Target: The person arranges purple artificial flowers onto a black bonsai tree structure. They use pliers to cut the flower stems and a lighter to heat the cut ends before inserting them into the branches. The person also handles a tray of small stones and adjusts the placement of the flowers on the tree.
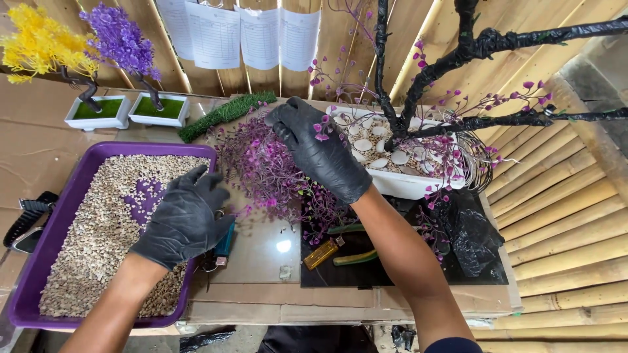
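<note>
From the head camera, the gloved left hand [185, 219] rests palm-down, fingers spread and holding nothing, on the rim of the purple tray [39, 261] of gravel. The gloved right hand [320, 149] pinches a small purple flower sprig [321, 133] between its fingertips. Just below that grip lies a heap of purple sprigs [268, 173]; beside it, to the right, stands the white planter [409, 183] with the black tree [425, 72].

Your single head-worn camera looks steeply down and forward over the worktable [261, 287], close enough that your forearms enter from the bottom edge. The view faces the bamboo wall [562, 222] behind the table; black tree branches [484, 46] cross the upper right, nearest the lens.
</note>
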